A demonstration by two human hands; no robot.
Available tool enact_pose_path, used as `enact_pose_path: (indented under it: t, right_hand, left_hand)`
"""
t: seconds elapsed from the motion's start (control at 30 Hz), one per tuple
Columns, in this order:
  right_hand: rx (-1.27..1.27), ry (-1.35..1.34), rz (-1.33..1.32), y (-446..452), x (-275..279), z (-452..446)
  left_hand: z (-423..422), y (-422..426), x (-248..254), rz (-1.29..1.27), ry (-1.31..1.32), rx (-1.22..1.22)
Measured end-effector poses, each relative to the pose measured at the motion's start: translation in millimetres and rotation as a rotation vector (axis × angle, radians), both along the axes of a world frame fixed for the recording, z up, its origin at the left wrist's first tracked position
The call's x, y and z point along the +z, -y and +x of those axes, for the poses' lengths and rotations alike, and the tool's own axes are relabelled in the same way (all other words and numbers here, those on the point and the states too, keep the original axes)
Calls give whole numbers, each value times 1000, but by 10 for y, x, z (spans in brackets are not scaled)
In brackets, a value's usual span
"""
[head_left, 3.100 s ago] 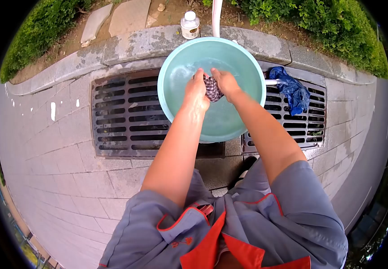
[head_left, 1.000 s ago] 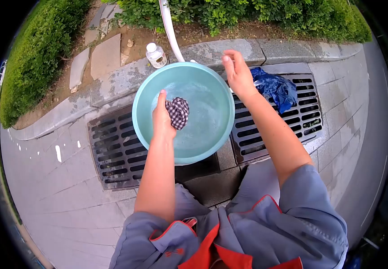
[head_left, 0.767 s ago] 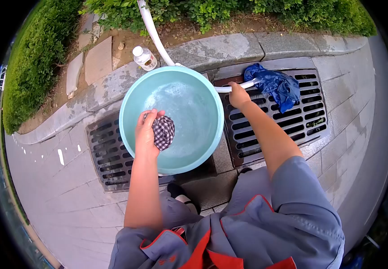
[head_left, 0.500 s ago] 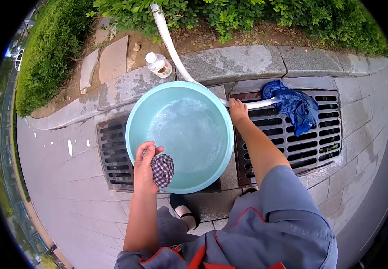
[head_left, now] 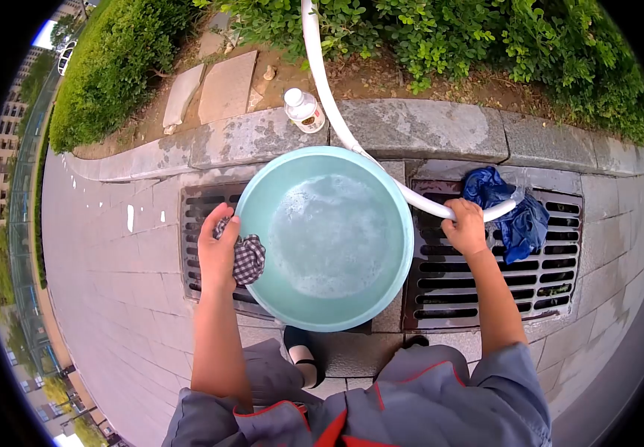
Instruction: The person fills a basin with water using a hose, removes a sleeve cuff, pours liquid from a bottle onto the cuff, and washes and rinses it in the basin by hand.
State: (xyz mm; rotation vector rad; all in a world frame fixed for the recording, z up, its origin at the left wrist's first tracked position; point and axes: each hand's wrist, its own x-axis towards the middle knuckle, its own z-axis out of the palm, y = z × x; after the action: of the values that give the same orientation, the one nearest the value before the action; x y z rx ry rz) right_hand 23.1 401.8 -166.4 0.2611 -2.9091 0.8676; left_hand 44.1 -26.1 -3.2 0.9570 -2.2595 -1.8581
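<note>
A checkered cloth hangs from my left hand, whose fingers are closed around it at the left rim of the basin. The light-green basin holds cloudy, sudsy water. On the right, my right hand grips the white hose near its end. Water comes out of the hose mouth, which is raised over a wet blue cloth bunched on the drain grate.
A white-capped bottle stands on the stone curb behind the basin. Another grate lies partly under the basin's left side. Bushes and loose slabs are beyond the curb. My feet are just below the basin.
My right hand has moved right along the hose and lifted its end off the blue cloth. My left hand has drawn the checkered cloth to the basin's left edge. The view has shifted.
</note>
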Motion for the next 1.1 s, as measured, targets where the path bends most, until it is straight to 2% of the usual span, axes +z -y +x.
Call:
enact_pose_path:
  t: [0.07,0.1,0.23,0.43,0.57,0.67,0.7,0.8,0.93,1.0,1.1]
  right_hand:
    - [34,-60,26,-188,364,110]
    - [27,-57,20,-301,529,149]
    - [70,41,95,-614,1269,317]
    - [-27,60,231,-780,1915,575]
    - [55,82,313,-360,2242,791]
    - [173,128,251,119,2313,920]
    - [214,95,158,259,2253,963]
    - [224,79,56,879,2164,1062]
    - [342,114,80,1723,1573,1027]
    - [358,129,170,1911,1501,968]
    - [335,183,260,2013,1332,964]
  left_hand:
    - [-65,-235,-8,16,10,-201]
    - [-87,-445,111,67,89,-305]
    - [-48,-908,-58,330,162,-572]
    - [34,-1230,-79,500,154,-737]
    - [62,-1212,4,609,91,-774]
    - [128,-1242,94,628,95,-651]
    - [128,-1230,87,619,109,-590]
    - [57,-871,176,826,159,-512]
    - [36,-224,11,619,110,-283]
    - [29,-67,-173,559,165,-298]
    - [96,-110,-157,339,38,-41]
